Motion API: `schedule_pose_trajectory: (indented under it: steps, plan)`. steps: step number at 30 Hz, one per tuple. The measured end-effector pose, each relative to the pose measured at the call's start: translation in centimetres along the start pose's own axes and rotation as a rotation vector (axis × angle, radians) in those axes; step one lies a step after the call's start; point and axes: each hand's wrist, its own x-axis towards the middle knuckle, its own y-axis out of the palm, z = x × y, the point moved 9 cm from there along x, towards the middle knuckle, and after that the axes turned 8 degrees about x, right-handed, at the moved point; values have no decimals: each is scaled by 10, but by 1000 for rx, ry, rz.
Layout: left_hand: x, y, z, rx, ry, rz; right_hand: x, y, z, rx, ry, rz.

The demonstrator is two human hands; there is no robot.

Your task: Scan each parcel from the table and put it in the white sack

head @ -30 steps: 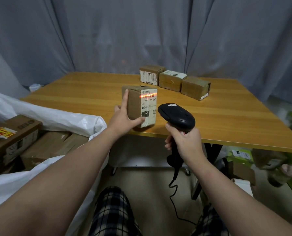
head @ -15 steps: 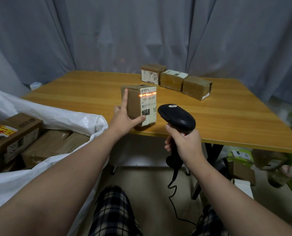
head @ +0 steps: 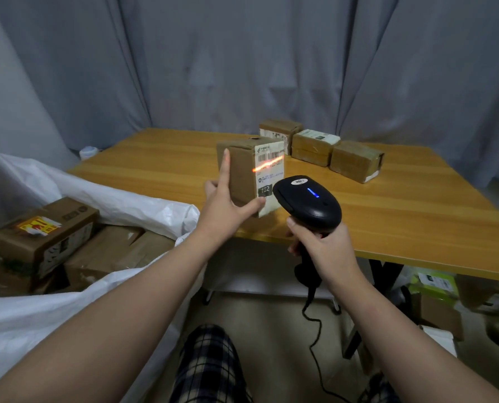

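Head view: a wooden table stands to the right of the open white sack, which holds several brown boxes. Three parcels sit in a row at the table's far side. Over the near edge, the left hand grips a labelled parcel, thumb on its front and forefinger straight up its side. The right hand wraps the handle of the black scanner, and a red line crosses the label.

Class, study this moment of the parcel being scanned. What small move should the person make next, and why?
Probably swing the left hand, with the parcel it grips, left toward the white sack. The red line lies across the parcel's label and a blue light glows on the scanner held in the right hand, suggesting the read is done; the sack lies open there.
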Motion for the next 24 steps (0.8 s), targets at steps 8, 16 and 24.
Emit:
schedule_pose_trajectory:
  steps: [8,16,24]
  plan:
    - [-44,-144,44,354,-39,-58,7,116,-8,-37,29,338]
    - [-96,-242,145,845,-379,280,-28,229,-48,-181,160,533]
    - [-158,-214,171,516,-536,781,-60,245,-37,83,204,675]
